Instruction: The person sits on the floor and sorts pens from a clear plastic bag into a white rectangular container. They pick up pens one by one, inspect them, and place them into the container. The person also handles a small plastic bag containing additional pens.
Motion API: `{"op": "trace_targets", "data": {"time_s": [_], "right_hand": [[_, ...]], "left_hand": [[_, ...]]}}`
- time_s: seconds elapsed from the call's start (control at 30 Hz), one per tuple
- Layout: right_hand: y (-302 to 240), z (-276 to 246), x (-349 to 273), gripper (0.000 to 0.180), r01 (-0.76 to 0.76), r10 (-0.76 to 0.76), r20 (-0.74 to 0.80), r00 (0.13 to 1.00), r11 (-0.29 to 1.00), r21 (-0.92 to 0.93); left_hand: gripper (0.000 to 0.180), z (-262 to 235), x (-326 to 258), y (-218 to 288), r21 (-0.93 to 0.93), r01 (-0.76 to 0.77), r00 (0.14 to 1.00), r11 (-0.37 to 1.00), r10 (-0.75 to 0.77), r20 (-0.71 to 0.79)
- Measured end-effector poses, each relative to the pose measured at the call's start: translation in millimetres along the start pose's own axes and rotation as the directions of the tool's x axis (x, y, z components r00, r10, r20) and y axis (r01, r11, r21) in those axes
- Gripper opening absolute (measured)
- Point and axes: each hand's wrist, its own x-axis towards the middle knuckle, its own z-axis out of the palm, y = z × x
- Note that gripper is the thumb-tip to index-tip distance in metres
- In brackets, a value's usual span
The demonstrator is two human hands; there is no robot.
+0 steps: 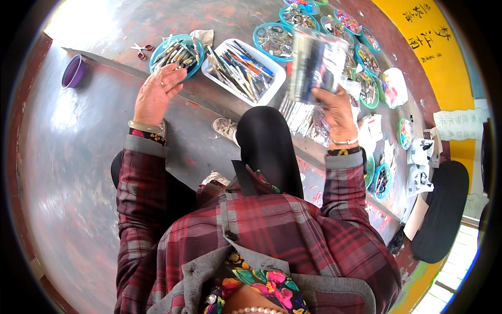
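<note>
Upper left, the left hand [159, 94] is hovering empty, fingers parted, near pens [176, 54] remaining in a blue basket [201, 52]; upper right of centre, the right hand [337, 112] is pinching a plastic packet [315, 65].

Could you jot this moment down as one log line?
left grip: open, by blue basket | right grip: holding plastic-wrapped bundle | white tray: pens inside, between both

Black pad [442, 214], white bags [419, 180] just left of it, yellow panel [438, 72] above it, purple bowl [73, 72] well left of it
</note>
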Motion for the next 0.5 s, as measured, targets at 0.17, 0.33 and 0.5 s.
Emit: {"op": "trace_targets", "data": {"time_s": [0.17, 0.33, 0.5], "right_hand": [[51, -118, -26, 0.037, -0.132, 0.118, -0.312, 0.943, 0.991, -0.024], [134, -181, -35, 0.035, -0.295, 0.336, -0.440, 0.832, 0.942, 0.161], [179, -177, -16, 0.028, -0.343, 0.472, -0.405, 0.783, 0.871, 0.352]], "left_hand": [[0.048, 5, 0, -5, 0.050, 0.041, 0.999, 0.998, -0.041, 0.005], [0.048, 4, 7, -21, 0.161, 0.122, 0.992, 0.979, -0.127, 0.020], [0.044, 11, 10, -28, 0.216, 0.167, 0.986, 0.962, -0.164, -0.028]]}}
